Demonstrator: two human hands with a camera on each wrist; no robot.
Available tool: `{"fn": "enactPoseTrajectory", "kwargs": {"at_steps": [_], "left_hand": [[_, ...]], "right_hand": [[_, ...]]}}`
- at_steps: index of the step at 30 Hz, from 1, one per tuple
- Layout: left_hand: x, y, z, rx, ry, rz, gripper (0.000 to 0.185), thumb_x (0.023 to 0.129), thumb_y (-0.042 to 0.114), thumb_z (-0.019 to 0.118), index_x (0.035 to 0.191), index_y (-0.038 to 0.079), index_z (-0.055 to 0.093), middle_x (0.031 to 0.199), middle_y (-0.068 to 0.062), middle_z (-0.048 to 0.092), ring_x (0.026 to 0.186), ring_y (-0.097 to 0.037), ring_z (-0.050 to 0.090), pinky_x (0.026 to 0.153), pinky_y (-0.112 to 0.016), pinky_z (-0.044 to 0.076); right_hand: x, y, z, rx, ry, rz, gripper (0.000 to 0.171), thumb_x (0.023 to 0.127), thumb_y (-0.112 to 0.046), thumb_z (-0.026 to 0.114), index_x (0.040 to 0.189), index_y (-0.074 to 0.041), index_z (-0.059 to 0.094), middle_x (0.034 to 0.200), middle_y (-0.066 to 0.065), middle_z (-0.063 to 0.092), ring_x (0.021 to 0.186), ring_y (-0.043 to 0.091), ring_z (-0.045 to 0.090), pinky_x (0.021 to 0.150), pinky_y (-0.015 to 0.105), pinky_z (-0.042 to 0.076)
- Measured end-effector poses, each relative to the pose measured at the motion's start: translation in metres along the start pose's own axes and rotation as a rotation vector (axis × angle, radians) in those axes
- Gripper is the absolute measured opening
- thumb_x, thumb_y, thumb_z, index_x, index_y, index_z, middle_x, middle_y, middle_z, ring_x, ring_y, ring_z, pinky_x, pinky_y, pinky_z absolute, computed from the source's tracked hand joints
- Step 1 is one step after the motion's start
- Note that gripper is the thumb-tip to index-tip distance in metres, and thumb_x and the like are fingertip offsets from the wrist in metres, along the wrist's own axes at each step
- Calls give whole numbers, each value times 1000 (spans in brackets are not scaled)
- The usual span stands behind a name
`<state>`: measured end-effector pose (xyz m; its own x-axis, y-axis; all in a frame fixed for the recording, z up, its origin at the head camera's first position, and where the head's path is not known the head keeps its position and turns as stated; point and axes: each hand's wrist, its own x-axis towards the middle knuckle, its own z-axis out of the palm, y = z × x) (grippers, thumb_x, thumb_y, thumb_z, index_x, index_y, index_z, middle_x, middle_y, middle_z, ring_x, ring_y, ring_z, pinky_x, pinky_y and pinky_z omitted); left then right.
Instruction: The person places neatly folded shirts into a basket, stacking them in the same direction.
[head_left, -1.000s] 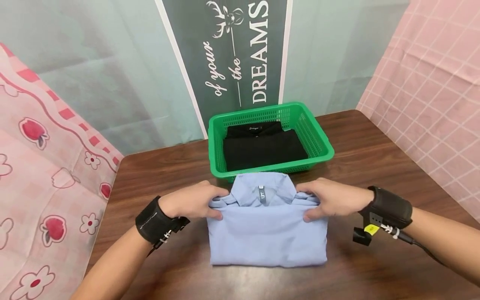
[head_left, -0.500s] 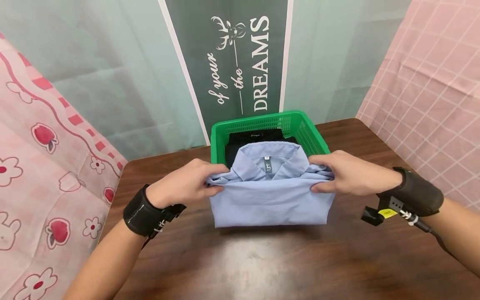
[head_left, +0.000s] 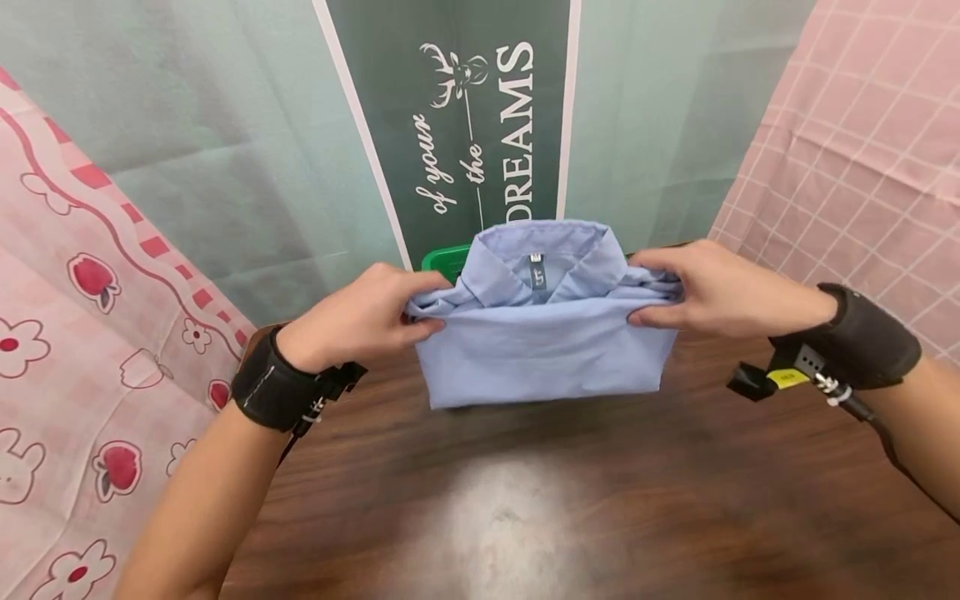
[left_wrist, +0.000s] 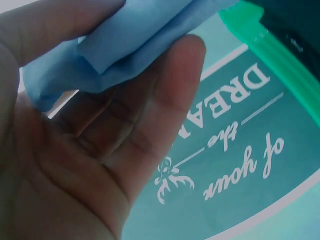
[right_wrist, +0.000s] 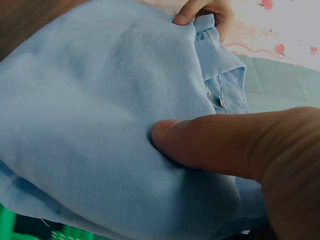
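Blue folded shirt (head_left: 542,350) hangs gripped between both hands (head_left: 360,321), seemingly above the green basket (head_left: 442,258).

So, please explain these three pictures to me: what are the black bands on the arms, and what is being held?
The black bands carry small cameras. One picture comes from a camera on the person's head; the other two look from each wrist. The left hand and right hand each grip one side of a folded light blue shirt, lifted above a brown table. Behind the shirt a corner of a green basket shows. The wrist views show the fingers and thumb pinching the cloth.
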<state>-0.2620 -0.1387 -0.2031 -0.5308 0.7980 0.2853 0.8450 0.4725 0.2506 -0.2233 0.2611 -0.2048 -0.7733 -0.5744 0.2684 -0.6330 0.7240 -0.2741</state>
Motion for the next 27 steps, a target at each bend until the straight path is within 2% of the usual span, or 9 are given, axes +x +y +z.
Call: {"fn": "enactPoseTrajectory", "kwargs": {"at_steps": [4,7,14,18,22,27], "left_hand": [[14,-9,-7,58,48,-22,19,94,6,76,113,5,70,83,-3,68,71,-18,59,71,-34,51],[23,-14,-10,103,58,-52,20,96,5,73,116,3,68,85,-7,70,75,-23,61,74,-37,52],[40,-26,-3,191,57,-120,22,100,8,70,120,4,66,96,-10,73,88,-27,67,83,-43,55],[43,-34,9,185,28,-116,20,99,8,71,117,4,65,97,-11,73,90,-29,69,85,-45,56],[46,-41,21,145,-27,-109,20,97,7,73,116,3,66,93,-10,73,87,-27,69,83,-43,57],[53,-48,35,120,-110,-151,19,97,9,74,114,5,68,93,-8,72,86,-25,69,82,-41,58]], "right_hand": [[16,5,-11,-40,31,34,29,85,-17,89,108,-16,71,83,-9,66,70,2,54,64,20,44],[28,12,-15,-64,61,36,28,87,-17,88,108,-14,70,83,-6,66,71,5,55,65,21,43],[47,36,-3,-106,136,8,30,87,-14,87,109,-10,68,81,-2,65,73,15,57,68,28,44],[52,47,10,-91,91,28,27,89,-13,85,107,-9,67,83,0,66,74,16,58,68,31,46],[51,55,19,-65,13,49,24,90,-12,84,101,-10,64,81,0,61,73,15,56,68,28,45],[51,65,29,-49,-48,53,25,90,-15,85,98,-13,61,77,-2,53,72,12,50,67,27,39]]}}
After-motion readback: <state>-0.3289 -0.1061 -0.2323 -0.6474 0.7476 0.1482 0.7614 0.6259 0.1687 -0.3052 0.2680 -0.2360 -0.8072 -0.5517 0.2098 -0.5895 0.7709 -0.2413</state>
